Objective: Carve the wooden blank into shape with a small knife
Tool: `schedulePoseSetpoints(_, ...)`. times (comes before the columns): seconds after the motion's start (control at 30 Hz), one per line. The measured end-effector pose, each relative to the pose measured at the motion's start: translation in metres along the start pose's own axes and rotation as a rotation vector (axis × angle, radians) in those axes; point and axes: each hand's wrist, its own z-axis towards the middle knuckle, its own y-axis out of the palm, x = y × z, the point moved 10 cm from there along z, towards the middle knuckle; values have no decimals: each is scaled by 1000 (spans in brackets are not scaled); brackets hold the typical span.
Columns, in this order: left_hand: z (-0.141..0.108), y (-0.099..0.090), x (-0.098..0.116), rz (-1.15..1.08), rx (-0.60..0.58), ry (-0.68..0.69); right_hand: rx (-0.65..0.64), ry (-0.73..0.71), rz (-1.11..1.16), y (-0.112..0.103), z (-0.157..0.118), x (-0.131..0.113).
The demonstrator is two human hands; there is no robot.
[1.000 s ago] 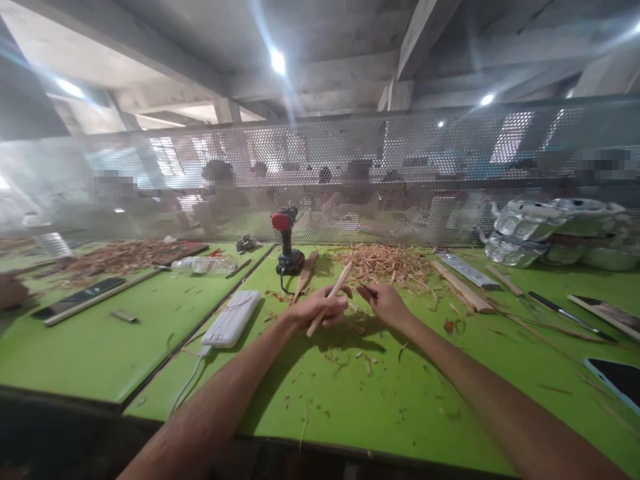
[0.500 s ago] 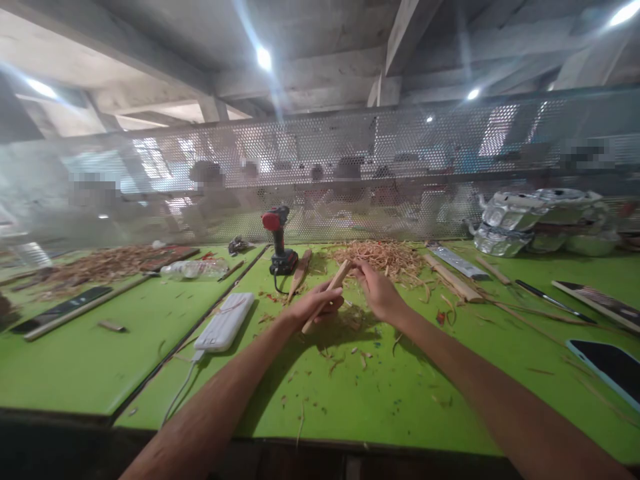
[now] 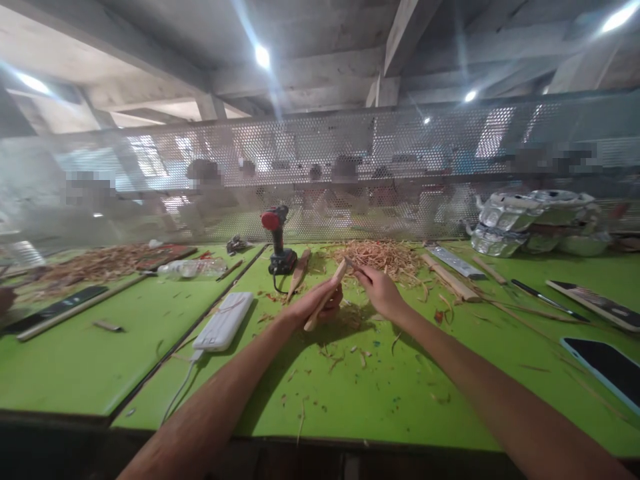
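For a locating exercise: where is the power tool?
In the head view, the power tool stands left of centre, just left of a brown wooden piece.

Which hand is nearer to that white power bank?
Left. The left hand, holding a wooden stick, is to the right of the white power bank; the right hand is farther right.

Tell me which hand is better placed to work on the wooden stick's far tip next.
The right hand, I'd judge: it is close beside that tip, pinching a small object too indistinct to identify. The left hand is occupied gripping the wooden stick.
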Motion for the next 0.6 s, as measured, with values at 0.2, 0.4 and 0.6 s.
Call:
schedulePoseSetpoints(0.2, 1, -5, 4, 33, 69, 2, 38, 42, -12, -8, 0, 6)
schedulePoseSetpoints(0.4, 4, -3, 2, 121, 47, 12, -20, -61, -61, 0, -2, -7)
schedulePoseSetpoints(0.6, 9, -15, 1, 163, 163, 76, -22, -63, -99, 2, -3, -2)
